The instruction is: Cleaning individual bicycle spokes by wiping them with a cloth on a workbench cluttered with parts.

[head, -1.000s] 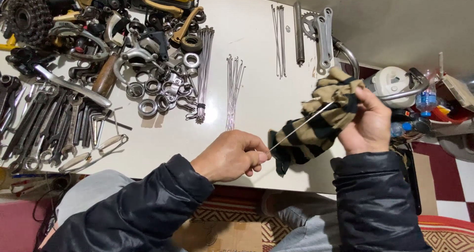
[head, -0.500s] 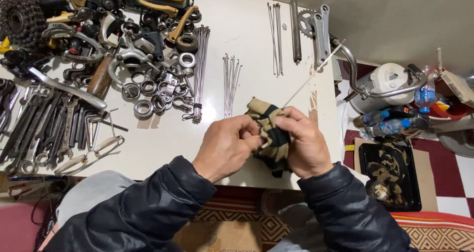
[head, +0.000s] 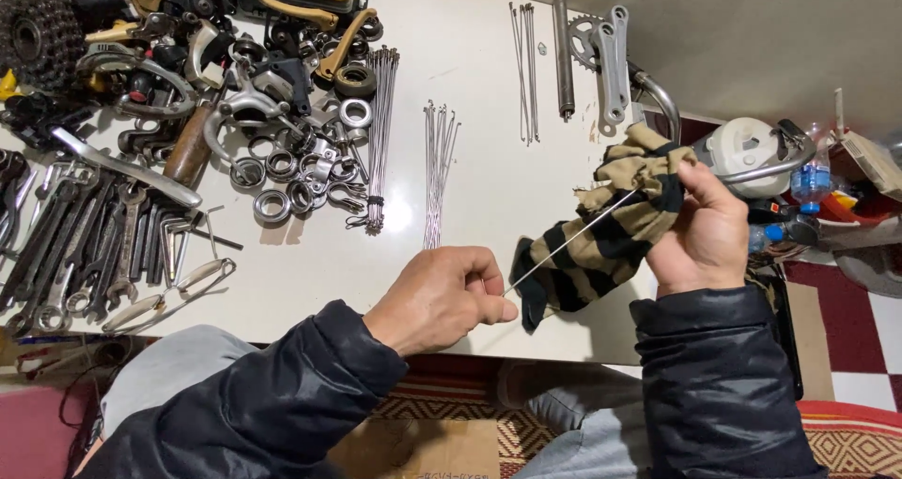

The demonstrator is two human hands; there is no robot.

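A glossy white table (head: 489,188) carries dark, greasy metal parts (head: 188,113) at far left and loose spoke bundles (head: 437,169) in the middle. At its near right edge, a soft tan-and-black striped rag (head: 601,225) is bunched in the right hand (head: 705,230). The left hand (head: 437,301) pinches the near end of a thin, straight steel spoke (head: 568,239) between thumb and fingers. Half a second earlier both hands met around the rag; now they are apart, exposing the spoke.

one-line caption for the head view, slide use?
Left hand pinches a thin metal spoke while right hand grips a tan-and-black striped cloth around it.
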